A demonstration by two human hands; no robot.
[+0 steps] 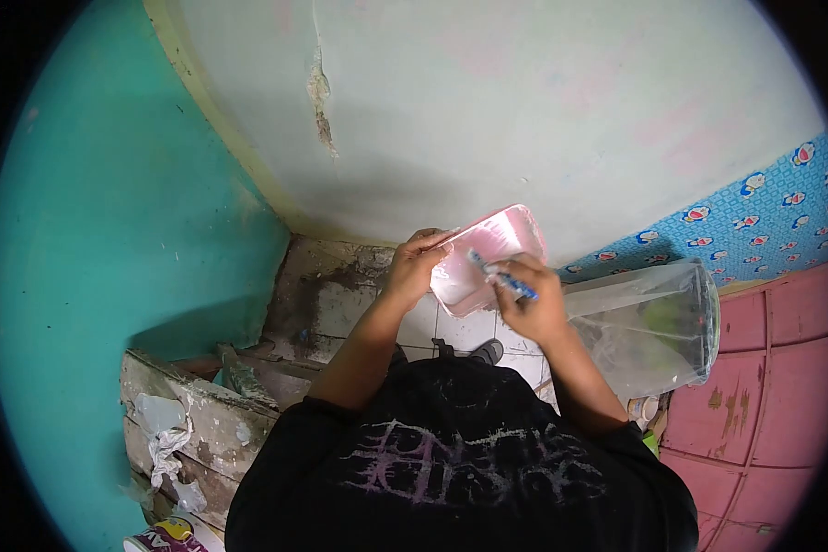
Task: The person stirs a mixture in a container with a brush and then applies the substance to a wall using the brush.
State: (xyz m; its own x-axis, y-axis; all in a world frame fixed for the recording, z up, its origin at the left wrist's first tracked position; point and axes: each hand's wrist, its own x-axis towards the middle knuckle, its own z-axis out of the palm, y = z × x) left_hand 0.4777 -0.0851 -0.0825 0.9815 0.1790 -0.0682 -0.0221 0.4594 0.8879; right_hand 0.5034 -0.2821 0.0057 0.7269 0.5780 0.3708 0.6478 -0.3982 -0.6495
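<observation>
Wall [524, 110] near; left hand [419, 262] grips tray [502, 234] edge.

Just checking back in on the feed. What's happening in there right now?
A person facing a pale wall has a pink tray in the left hand, tilted. The right hand grips a blue-handled tool, possibly a brush, with its head over the tray's inside; whether it touches the tray is hard to tell. The wall has a rough, damaged patch, and a plastic-covered item stands to the right.
</observation>
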